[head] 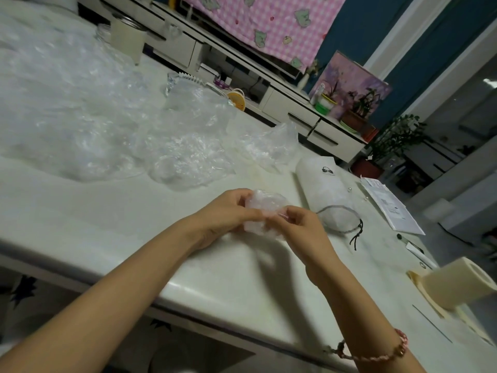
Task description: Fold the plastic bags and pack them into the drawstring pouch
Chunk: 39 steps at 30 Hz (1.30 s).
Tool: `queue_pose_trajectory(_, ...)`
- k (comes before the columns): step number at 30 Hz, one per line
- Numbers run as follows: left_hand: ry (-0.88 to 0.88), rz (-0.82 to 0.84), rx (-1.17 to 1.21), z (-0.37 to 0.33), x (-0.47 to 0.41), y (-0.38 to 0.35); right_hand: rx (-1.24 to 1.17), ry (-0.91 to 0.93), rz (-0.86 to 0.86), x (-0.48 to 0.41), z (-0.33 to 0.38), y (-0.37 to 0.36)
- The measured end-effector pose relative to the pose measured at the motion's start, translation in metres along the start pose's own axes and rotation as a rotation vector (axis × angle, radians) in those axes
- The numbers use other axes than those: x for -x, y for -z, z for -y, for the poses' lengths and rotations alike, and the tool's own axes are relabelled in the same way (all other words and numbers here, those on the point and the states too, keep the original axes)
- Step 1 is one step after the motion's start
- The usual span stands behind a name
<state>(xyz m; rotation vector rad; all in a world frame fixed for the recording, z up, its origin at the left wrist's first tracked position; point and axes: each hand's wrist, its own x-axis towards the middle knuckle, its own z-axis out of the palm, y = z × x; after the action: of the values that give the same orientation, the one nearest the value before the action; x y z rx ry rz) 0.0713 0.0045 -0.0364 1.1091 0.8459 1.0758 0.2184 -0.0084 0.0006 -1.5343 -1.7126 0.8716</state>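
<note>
A small folded clear plastic bag (265, 204) is held just above the white table (134, 211). My left hand (228, 214) grips its left side with curled fingers, and my right hand (298, 227) pinches its right edge. The white drawstring pouch (322, 189) lies on its side to the right of my hands, its mouth toward me, with a dark cord (356, 235) trailing from it. Several crumpled clear plastic bags (188, 157) are heaped behind my hands, and a bigger pile (59, 103) spreads to the far left.
A paper sheet (390, 208) lies right of the pouch. A cream tape roll (457, 286) stands at the near right. A glass dish (188, 84), a yellow fan (238, 99) and a cream cup (127, 39) sit at the table's far side. A low cabinet (295, 103) runs behind.
</note>
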Motion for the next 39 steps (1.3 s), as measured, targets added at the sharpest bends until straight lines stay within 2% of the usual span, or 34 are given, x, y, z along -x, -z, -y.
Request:
queue_pose_trajectory(3, -0.003, -0.103, 0.021, 0.001, -0.002, 0.002, -0.029, 0.007, -0.035, 0.004, -0.012, 0.004)
queue_pose_trajectory(6, -0.016, -0.097, 0.059, 0.001, -0.002, 0.003, -0.042, -0.059, -0.099, 0.002, -0.017, 0.012)
queue_pose_trajectory(9, -0.036, -0.036, 0.070, 0.001, 0.000, 0.002, -0.280, -0.166, 0.033, 0.000, -0.013, 0.015)
queue_pose_trajectory(12, -0.066, -0.026, 0.064, 0.001, 0.001, 0.000, -0.521, -0.164, 0.136, -0.001, -0.007, 0.013)
queue_pose_trajectory(19, -0.161, -0.193, -0.005, -0.005, 0.003, 0.000, -0.597, -0.153, 0.120, -0.004, -0.003, 0.005)
queue_pose_trajectory(23, -0.247, -0.183, -0.072, -0.006, 0.003, -0.002, -0.638, -0.197, 0.039, -0.009, 0.003, 0.017)
queue_pose_trajectory(25, -0.292, -0.160, -0.129, -0.005, 0.004, -0.005, -0.590, -0.279, 0.014, -0.014, 0.003, 0.023)
queue_pose_trajectory(26, -0.315, -0.154, -0.163, -0.005, 0.005, -0.005, -0.515, -0.322, 0.079, -0.016, 0.003, 0.023)
queue_pose_trajectory(29, -0.385, -0.157, -0.238, -0.001, 0.003, -0.005, -0.411, -0.401, 0.474, -0.011, 0.006, 0.024)
queue_pose_trajectory(31, -0.421, -0.146, -0.267, 0.001, 0.003, -0.004, -0.431, -0.396, 0.630, -0.009, 0.005, 0.029)
queue_pose_trajectory(33, -0.428, -0.133, -0.290, 0.003, 0.003, -0.004, -0.397, -0.378, 0.640, -0.009, 0.003, 0.031)
queue_pose_trajectory(36, -0.363, -0.108, -0.322, 0.002, 0.003, -0.007, -0.259, -0.322, 0.540, -0.008, 0.000, 0.028)
queue_pose_trajectory(39, -0.189, -0.050, -0.113, -0.003, 0.000, -0.006, -0.246, -0.295, 0.420, -0.008, -0.001, 0.026)
